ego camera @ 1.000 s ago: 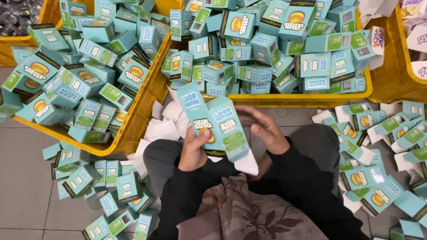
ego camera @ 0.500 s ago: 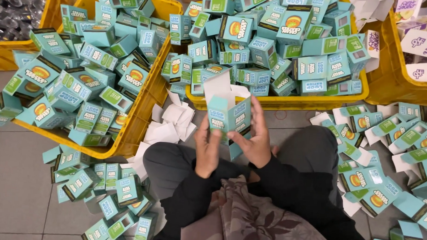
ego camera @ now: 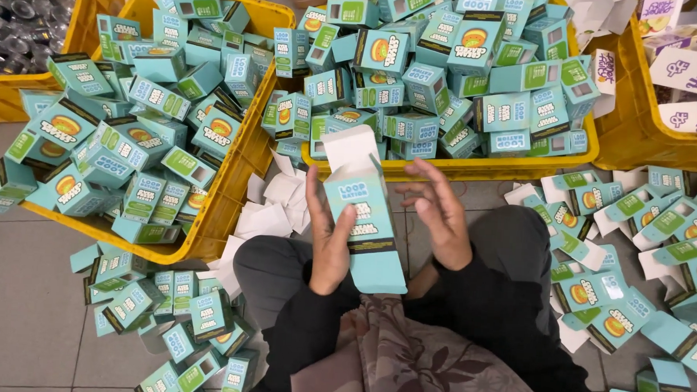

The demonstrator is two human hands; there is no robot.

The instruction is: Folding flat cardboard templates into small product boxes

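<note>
A teal carton (ego camera: 365, 220) with green and orange print stands squared up over my lap, its white top flap open and pointing away from me. My left hand (ego camera: 327, 238) presses flat against the carton's left side, fingers straight. To its right, my right hand (ego camera: 440, 212) hovers with fingers spread, just off the carton's right edge. Black sleeves cover both forearms, and a patterned cloth lies across my lap.
Two yellow crates, one at left (ego camera: 225, 184) and one at centre (ego camera: 475, 165), are heaped with folded teal boxes. Flat teal cartons (ego camera: 637, 232) lie scattered at right and several folded boxes (ego camera: 171, 314) at lower left. White paper scraps (ego camera: 274, 204) litter the tiled floor. A third yellow crate (ego camera: 641, 138) stands at right.
The flat carton was popped into a box shape and turned; now it stands longer toward me, my left palm flat on it, my right hand lifted off with fingers spread.
</note>
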